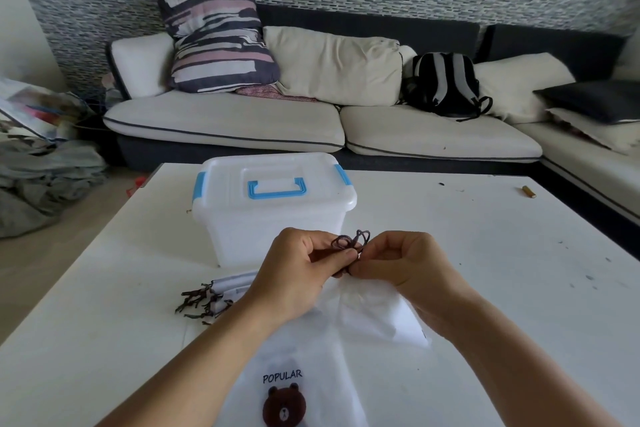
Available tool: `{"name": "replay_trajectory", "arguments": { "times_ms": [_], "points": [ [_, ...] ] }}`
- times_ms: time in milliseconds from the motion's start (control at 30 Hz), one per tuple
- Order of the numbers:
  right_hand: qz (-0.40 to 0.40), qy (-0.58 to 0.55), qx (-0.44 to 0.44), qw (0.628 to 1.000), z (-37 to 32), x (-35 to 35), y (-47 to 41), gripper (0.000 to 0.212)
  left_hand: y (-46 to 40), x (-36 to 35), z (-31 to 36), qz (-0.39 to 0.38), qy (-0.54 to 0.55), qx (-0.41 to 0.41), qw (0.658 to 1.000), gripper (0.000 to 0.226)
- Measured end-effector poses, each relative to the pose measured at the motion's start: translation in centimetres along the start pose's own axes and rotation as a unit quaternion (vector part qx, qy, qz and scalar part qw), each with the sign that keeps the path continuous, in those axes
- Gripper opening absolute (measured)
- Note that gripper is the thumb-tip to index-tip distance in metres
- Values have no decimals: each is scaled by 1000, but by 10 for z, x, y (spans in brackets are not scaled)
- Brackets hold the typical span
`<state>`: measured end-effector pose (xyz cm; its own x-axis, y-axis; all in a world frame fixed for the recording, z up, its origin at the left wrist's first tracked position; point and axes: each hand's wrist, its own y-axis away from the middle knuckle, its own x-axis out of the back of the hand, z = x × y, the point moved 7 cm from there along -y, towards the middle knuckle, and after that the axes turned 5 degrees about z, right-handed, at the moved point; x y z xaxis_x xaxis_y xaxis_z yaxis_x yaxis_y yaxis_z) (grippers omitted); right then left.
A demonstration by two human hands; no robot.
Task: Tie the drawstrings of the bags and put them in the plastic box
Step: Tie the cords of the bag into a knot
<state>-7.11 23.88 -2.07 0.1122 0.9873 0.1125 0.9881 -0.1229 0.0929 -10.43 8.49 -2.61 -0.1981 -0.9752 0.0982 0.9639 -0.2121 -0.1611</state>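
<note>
A white drawstring bag (367, 315) lies bunched on the white table (485, 270) in front of me. Its dark brown drawstring (349, 241) forms loops above the bag's gathered mouth. My left hand (298, 274) pinches the drawstring from the left, and my right hand (401, 263) pinches it from the right, fingertips nearly touching. Beyond my hands stands the translucent plastic box (270, 218), its lid with blue handle and clips closed. A stack of more white bags (225, 291) with brown strings lies to the left, partly hidden by my left wrist.
Another white bag (294, 392) with a brown bear and the word POPULAR lies near the table's front edge. A small gold cylinder (529, 191) lies at the table's far right. A sofa with cushions and a black backpack (445, 85) stands behind the table.
</note>
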Motion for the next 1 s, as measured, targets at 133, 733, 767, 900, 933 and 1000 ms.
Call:
{"name": "replay_trajectory", "arguments": {
  "times_ms": [133, 733, 767, 900, 933, 1000],
  "points": [
    [31, 69, 29, 997, 2, -1, -4, 16, -1, 1, -2, -2, -10, -5, 1000, 14],
    [-140, -174, -184, 957, 22, -5, 2, 39, 4, -7, 0, -31, 178, 84, 980, 16],
    [-143, -179, -183, 956, 22, -4, 2, 38, 4, -6, -1, -31, 175, 87, 980, 15],
    [-123, -112, -109, 980, 13, 3, -4, 18, 6, -6, -5, -33, 150, 94, 984, 15],
    [-105, -64, -67, 990, 9, 6, -6, 15, 6, -6, -5, -30, 148, 97, 984, 14],
    [-78, 9, -3, 997, 2, 13, -8, 11, 5, -5, -6, -16, 152, 100, 983, 15]
  ]
}}
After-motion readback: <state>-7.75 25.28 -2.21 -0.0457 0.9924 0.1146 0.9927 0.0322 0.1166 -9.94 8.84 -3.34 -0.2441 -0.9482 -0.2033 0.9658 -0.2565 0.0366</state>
